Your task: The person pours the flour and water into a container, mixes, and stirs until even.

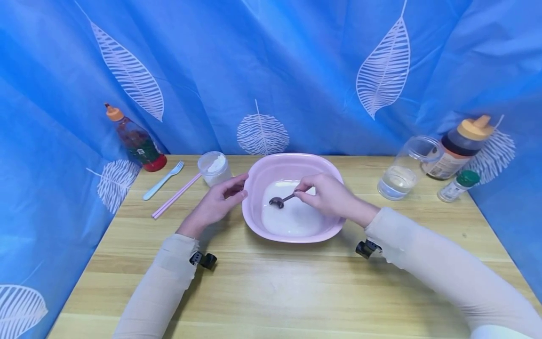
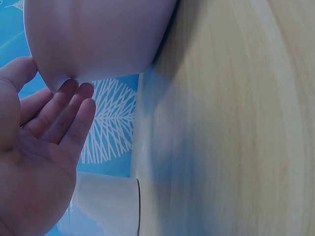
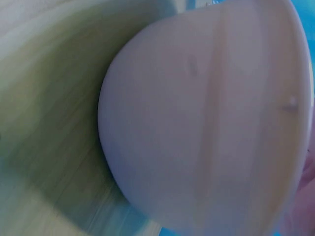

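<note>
A pink basin (image 1: 292, 239) stands at the middle of the table, with a white substance (image 1: 292, 219) over its bottom. At the basin's left side, the fingertips and thumb of my left hand (image 1: 218, 202) touch the outside of the rim. The left wrist view shows this hand (image 2: 47, 157) with its fingers extended to the basin wall (image 2: 103, 39). Over the basin, my right hand (image 1: 328, 195) pinches the handle of a small dark spoon (image 1: 277, 202), its bowl held above the white substance. In the right wrist view, the basin's outer wall (image 3: 197, 118) hides most of the hand.
Behind my left hand stands a clear jar (image 1: 216, 172) of white powder. Pink chopsticks (image 1: 175, 196), a blue fork (image 1: 163, 181) and a red sauce bottle (image 1: 141, 143) are farther left. On the right are a clear cup (image 1: 398, 181) of liquid, a dark sauce bottle (image 1: 450, 153) and a green-capped jar (image 1: 459, 186).
</note>
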